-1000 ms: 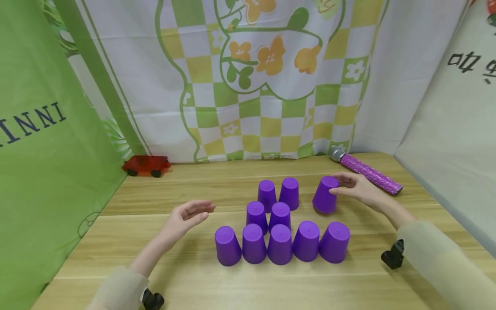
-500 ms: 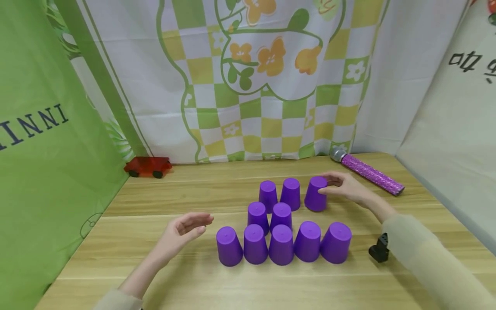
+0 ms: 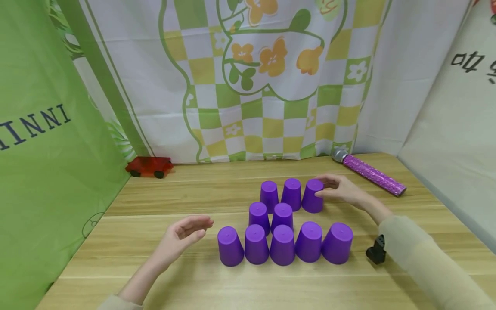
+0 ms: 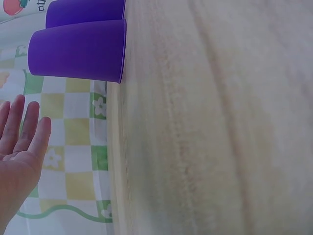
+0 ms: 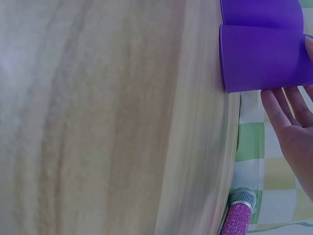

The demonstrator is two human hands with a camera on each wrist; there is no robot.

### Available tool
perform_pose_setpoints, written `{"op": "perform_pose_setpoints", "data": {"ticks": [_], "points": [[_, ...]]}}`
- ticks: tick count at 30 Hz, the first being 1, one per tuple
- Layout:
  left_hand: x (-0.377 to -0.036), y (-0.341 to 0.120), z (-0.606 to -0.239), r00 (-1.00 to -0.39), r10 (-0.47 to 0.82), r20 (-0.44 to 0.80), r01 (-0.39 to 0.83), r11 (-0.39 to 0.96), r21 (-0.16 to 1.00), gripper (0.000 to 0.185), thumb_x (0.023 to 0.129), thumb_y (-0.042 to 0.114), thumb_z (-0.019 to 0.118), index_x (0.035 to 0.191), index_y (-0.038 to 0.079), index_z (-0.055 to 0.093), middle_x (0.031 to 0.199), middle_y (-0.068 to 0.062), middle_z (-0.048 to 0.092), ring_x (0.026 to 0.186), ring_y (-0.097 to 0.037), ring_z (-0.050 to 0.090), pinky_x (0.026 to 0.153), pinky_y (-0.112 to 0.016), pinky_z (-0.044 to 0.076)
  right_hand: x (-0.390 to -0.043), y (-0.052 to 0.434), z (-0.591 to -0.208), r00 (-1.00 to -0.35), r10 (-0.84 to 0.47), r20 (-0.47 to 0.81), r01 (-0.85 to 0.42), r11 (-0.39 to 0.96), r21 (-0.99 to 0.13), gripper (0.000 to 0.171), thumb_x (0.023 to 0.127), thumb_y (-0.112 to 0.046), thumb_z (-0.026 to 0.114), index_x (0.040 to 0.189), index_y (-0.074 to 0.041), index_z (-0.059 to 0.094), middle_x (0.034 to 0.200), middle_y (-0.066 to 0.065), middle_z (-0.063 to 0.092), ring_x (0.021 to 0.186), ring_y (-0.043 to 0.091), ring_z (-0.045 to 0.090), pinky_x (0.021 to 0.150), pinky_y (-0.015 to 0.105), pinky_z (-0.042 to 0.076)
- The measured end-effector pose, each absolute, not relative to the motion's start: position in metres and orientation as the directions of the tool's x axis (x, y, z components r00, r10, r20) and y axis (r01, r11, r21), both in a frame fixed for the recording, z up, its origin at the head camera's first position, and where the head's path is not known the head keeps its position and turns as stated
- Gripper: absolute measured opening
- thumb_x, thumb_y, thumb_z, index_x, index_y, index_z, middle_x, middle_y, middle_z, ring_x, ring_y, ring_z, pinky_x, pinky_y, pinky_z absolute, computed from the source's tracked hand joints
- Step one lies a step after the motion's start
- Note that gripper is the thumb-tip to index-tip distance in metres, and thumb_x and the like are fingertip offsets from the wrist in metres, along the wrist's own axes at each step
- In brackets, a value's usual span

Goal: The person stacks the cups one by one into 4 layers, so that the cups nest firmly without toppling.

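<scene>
Purple cup (image 3: pixel 313 196), upside down, stands on the wooden table (image 3: pixel 193 193) at the right end of the back row, touching or just beside the next cup. Right hand (image 3: pixel 340 188) holds it near the top: thumb on the near side, fingers curled over the far side. Right wrist view shows the same cup (image 5: pixel 266 58) with the fingers (image 5: pixel 286 105) lying along its side and another cup just behind it.

Back row (image 3: pixel 291 194) has three inverted purple cups side by side. Middle row (image 3: pixel 270 216) has two, packed close, set toward the left under the back row. Front row (image 3: pixel 284 243) has five cups in a line, nearly touching; the rightmost one leans slightly outward.

Left hand (image 3: pixel 182 234) hovers just left of the front row, palm facing the cups, fingers straight and loose, holding nothing, touching nothing. In the left wrist view the open palm (image 4: pixel 19 142) sits apart from the nearest cup (image 4: pixel 78 50).

Purple glitter microphone (image 3: pixel 368 173) lies on the table behind the right hand, near the back right corner. Red toy car (image 3: pixel 149 166) sits at the back left by the green curtain (image 3: pixel 46 150). Checked floral cloth (image 3: pixel 263 77) hangs behind the table. Small black object (image 3: pixel 375 254) is just beside the right sleeve (image 3: pixel 426 262).
</scene>
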State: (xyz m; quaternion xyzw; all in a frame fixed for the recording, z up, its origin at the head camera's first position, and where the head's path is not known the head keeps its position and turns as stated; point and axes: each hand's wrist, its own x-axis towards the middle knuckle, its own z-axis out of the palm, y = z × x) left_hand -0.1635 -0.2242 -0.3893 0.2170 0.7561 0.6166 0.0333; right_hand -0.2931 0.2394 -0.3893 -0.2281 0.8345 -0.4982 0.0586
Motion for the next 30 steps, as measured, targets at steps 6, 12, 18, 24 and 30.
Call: {"op": "perform_pose_setpoints", "data": {"ticks": [6, 12, 18, 24, 30], "points": [[-0.163, -0.225, -0.39, -0.903, 0.368, 0.221, 0.285, 0.13, 0.95, 0.037, 0.092, 0.007, 0.057, 0.125, -0.009, 0.05, 0.121, -0.012, 0.064, 0.109, -0.007, 0.061, 0.093, -0.022, 0.052, -0.293, 0.238, -0.39, -0.888, -0.442, 0.127, -0.319, 0.393, -0.863, 0.05, 0.084, -0.011, 0.069, 0.129, 0.004, 0.051, 0.12, 0.025, 0.059, 0.101, 0.006, 0.06, 0.086, 0.015, 0.049], [-0.164, -0.224, -0.39, -0.908, 0.359, 0.218, 0.281, 0.134, 0.95, 0.036, 0.092, 0.008, 0.058, 0.124, -0.007, 0.052, 0.122, -0.017, 0.062, 0.109, -0.006, 0.061, 0.093, -0.022, 0.051, -0.291, 0.239, -0.39, -0.893, -0.438, 0.1, -0.293, 0.399, -0.869, 0.051, 0.085, -0.013, 0.069, 0.13, 0.002, 0.05, 0.122, 0.024, 0.058, 0.101, 0.004, 0.059, 0.086, 0.016, 0.049], [-0.165, -0.224, -0.39, -0.911, 0.352, 0.215, 0.278, 0.139, 0.95, 0.036, 0.092, 0.009, 0.058, 0.124, -0.006, 0.053, 0.122, -0.016, 0.062, 0.109, -0.006, 0.061, 0.094, -0.021, 0.051, -0.29, 0.24, -0.391, -0.892, -0.44, 0.103, -0.3, 0.406, -0.863, 0.052, 0.085, -0.014, 0.069, 0.13, 0.001, 0.05, 0.122, 0.022, 0.059, 0.101, 0.004, 0.059, 0.086, 0.017, 0.049], [-0.168, -0.224, -0.391, -0.906, 0.362, 0.219, 0.288, 0.149, 0.946, 0.035, 0.092, 0.009, 0.058, 0.124, -0.005, 0.053, 0.121, -0.007, 0.065, 0.11, -0.006, 0.061, 0.094, -0.02, 0.05, -0.289, 0.243, -0.39, -0.891, -0.441, 0.105, -0.302, 0.407, -0.862, 0.054, 0.086, -0.015, 0.069, 0.133, 0.001, 0.047, 0.126, 0.023, 0.056, 0.105, 0.005, 0.058, 0.088, 0.017, 0.049], [-0.178, -0.22, -0.388, -0.905, 0.366, 0.217, 0.291, 0.161, 0.943, 0.036, 0.092, 0.011, 0.058, 0.124, -0.005, 0.054, 0.123, -0.019, 0.061, 0.109, -0.005, 0.062, 0.094, -0.02, 0.05, -0.282, 0.249, -0.386, -0.891, -0.442, 0.104, -0.3, 0.402, -0.865, 0.054, 0.088, -0.016, 0.066, 0.135, -0.001, 0.045, 0.134, 0.022, 0.052, 0.109, 0.006, 0.057, 0.089, 0.016, 0.049]]}}
